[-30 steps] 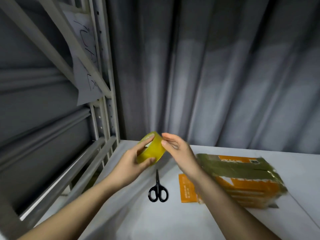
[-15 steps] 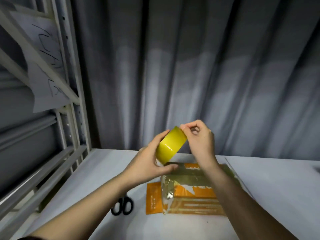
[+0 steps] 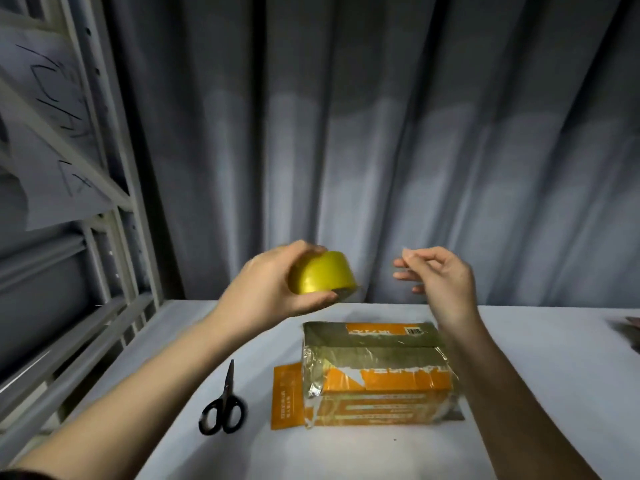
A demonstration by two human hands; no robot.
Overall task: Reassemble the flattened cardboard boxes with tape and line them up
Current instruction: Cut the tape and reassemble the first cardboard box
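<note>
My left hand [image 3: 263,289] grips a yellow roll of tape [image 3: 323,277], held in the air above the table. My right hand [image 3: 440,275] is a short way to the right of the roll, with thumb and forefinger pinched together on what seems to be the tape's free end; the clear strip itself is barely visible. Below both hands an orange cardboard box [image 3: 377,375], covered in shiny old tape, lies on the white table [image 3: 346,452]. An orange flap [image 3: 285,396] sticks out flat on its left side.
Black scissors [image 3: 223,407] lie shut on the table left of the box. A grey metal rack [image 3: 114,209] with a scribbled paper sheet stands at the left. A grey curtain [image 3: 381,133] hangs behind the table. A dark object [image 3: 630,329] shows at the right edge.
My hands have moved apart: the right hand left the roll's edge and went right, the left hand turned the roll on its side. The view has dropped, showing more of the box.
</note>
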